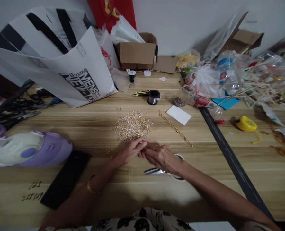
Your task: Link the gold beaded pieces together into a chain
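Note:
A loose pile of gold and clear beaded pieces (133, 126) lies mid-table. At its near edge are my left hand (133, 150) and my right hand (162, 156), their fingers meeting and curled together. Whatever is between the fingertips is hidden or too small to name. White-handled scissors (158, 171) rest partly under my right hand and wrist, blades pointing left. A thin gold chain (176, 129) stretches diagonally to the right of the pile.
Behind stand a wire spool (153, 97), a yellow cutter (141, 93), a white card (178, 115) and a bead jar (187, 93). Left are a large paper bag (84, 73), purple bottle (48, 149), black phone (65, 179) and pliers (19, 117); right, a yellow tape measure (245, 123).

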A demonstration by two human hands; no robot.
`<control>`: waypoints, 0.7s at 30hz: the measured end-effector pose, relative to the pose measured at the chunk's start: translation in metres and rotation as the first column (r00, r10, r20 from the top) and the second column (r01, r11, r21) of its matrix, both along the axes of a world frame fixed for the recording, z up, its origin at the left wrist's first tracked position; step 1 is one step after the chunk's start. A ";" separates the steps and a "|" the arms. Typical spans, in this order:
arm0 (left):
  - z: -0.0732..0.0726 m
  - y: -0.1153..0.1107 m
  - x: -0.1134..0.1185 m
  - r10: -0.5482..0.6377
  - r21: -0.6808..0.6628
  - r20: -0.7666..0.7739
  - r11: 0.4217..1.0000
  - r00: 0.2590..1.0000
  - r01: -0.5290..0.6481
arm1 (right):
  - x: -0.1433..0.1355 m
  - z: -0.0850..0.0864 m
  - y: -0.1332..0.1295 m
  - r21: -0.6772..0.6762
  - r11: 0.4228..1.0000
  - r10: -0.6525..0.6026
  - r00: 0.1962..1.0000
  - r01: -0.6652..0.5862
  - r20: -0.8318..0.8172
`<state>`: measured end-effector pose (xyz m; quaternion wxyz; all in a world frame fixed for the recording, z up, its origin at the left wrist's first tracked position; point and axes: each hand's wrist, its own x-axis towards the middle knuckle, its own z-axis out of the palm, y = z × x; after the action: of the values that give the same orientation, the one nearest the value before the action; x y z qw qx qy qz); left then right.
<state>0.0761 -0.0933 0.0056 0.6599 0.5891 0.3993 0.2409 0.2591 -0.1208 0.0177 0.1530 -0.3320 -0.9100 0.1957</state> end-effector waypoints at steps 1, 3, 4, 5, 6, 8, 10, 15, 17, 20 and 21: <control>-0.001 0.000 0.000 0.007 0.011 -0.006 1.000 1.000 -0.007 | 0.001 0.000 0.001 0.002 1.000 -0.006 1.000 0.006 0.009; -0.002 0.000 -0.001 0.025 0.043 -0.020 0.999 0.999 -0.024 | 0.002 -0.002 0.002 -0.004 0.999 -0.033 0.999 0.033 0.027; -0.003 0.001 -0.001 0.033 0.062 -0.026 0.998 0.999 -0.031 | 0.003 -0.003 0.003 -0.009 0.999 -0.048 0.998 0.048 0.033; -0.003 0.001 -0.002 0.039 0.084 -0.031 0.996 0.999 -0.036 | 0.004 -0.003 0.003 -0.013 0.998 -0.061 0.997 0.061 0.040; -0.004 0.002 -0.003 0.046 0.109 -0.037 0.993 0.998 -0.041 | 0.005 -0.004 0.004 -0.014 0.997 -0.070 0.997 0.070 0.044; -0.004 0.004 -0.006 0.049 0.174 -0.069 0.984 0.996 -0.036 | 0.006 -0.004 0.004 -0.012 0.997 -0.072 0.996 0.073 0.050; -0.004 0.006 -0.010 0.042 0.257 -0.153 0.966 0.987 -0.001 | 0.005 -0.005 0.003 -0.006 0.998 -0.069 0.995 0.069 0.066; 0.003 0.008 -0.017 -0.026 0.425 -0.461 0.871 0.887 0.247 | 0.003 -0.007 0.000 0.001 0.997 -0.076 0.988 0.076 0.137; 0.007 0.007 -0.017 -0.039 0.477 -0.553 0.804 0.832 0.355 | 0.001 -0.007 -0.002 0.008 0.997 -0.083 0.984 0.083 0.155; 0.010 0.005 -0.016 -0.045 0.507 -0.634 0.730 0.772 0.459 | -0.001 -0.008 -0.004 0.035 0.995 -0.093 0.981 0.088 0.169; 0.010 0.005 -0.016 -0.050 0.509 -0.646 0.715 0.762 0.479 | -0.002 -0.008 -0.005 0.048 0.995 -0.098 0.980 0.091 0.171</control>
<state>0.0602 -0.0883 0.0158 0.2850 0.8774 0.3804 0.0655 0.2570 -0.1255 0.0098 0.0890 -0.3873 -0.9069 0.1404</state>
